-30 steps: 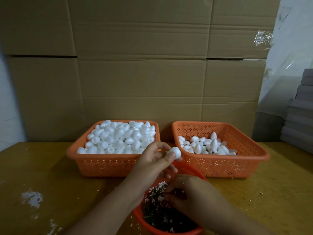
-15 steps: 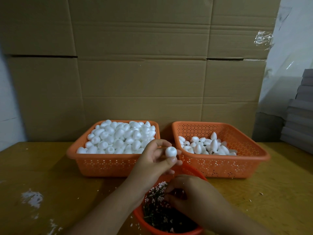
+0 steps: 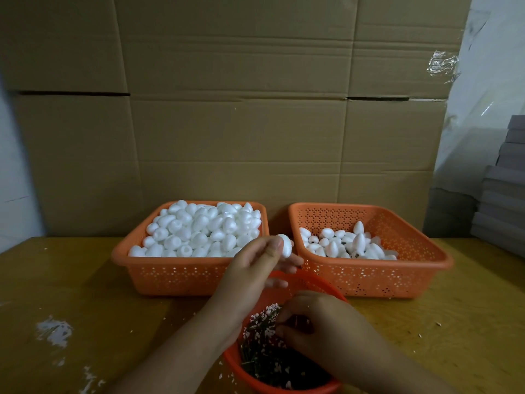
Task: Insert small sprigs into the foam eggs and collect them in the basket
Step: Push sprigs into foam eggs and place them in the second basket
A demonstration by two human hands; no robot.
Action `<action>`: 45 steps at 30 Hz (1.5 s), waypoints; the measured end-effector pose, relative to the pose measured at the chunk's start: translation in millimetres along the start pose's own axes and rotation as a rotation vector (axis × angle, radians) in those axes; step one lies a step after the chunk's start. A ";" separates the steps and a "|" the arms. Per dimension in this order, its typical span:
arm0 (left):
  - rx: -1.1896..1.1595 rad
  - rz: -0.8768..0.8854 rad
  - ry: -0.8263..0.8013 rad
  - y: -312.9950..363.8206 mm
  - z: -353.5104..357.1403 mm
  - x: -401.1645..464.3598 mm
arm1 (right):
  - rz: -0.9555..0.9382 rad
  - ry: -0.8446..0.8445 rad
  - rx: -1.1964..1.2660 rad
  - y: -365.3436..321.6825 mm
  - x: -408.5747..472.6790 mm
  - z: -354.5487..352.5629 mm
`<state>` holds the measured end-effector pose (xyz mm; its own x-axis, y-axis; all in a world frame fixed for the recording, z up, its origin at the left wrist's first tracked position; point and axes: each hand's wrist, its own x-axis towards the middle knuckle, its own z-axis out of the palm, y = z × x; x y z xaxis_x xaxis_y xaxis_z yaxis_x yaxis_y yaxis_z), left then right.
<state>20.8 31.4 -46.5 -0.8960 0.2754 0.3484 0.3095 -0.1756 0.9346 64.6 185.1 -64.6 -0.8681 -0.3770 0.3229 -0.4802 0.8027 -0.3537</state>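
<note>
Foam egg: white, pinched between thumb and fingertips of left hand, raised above the near rims of the two rectangular baskets, in the gap between them. No sprig visible in it.

Right hand: lowered into the round orange bowl at the near table edge, fingers curled down among the sprigs. Fingertips appear pinched into the pile; whether a single sprig is actually gripped, cannot tell.

Sprigs: dark green stems with small pale pink-white buds, heaped loose in the bowl.

Left basket: orange, perforated walls, heaped to the rim with plain foam eggs.

Right basket: same type, just beside the left one, partly filled; finished eggs lie in a shallow layer toward its left and middle, one standing point-up. Dark specks show on a few.

Table: yellow-brown wood, white crumbs and smears at near left, a few flecks at right.

Behind: wall of cardboard cartons; grey stacked boards at far right.
</note>
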 end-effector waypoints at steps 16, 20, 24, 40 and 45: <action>0.134 0.044 0.120 -5.1 -1.6 0.6 | 0.135 0.158 0.334 -0.2 1.8 -0.8; 0.231 0.078 0.094 -5.5 0.0 0.7 | 0.166 0.226 0.613 -2.2 3.5 -6.1; 0.331 0.101 0.083 -5.2 -0.5 0.1 | 0.217 0.363 0.923 -2.6 5.4 -12.4; 0.541 0.199 0.034 -7.8 1.5 -0.8 | 0.313 0.594 1.131 -4.9 3.4 -17.8; 0.576 0.222 0.014 -8.3 2.4 -1.5 | 0.276 0.582 1.085 -5.2 3.5 -16.4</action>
<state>20.3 34.6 -54.6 -0.7933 0.2773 0.5420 0.6079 0.3121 0.7301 66.2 187.2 -47.2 -0.9044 0.2227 0.3638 -0.3878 -0.0739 -0.9188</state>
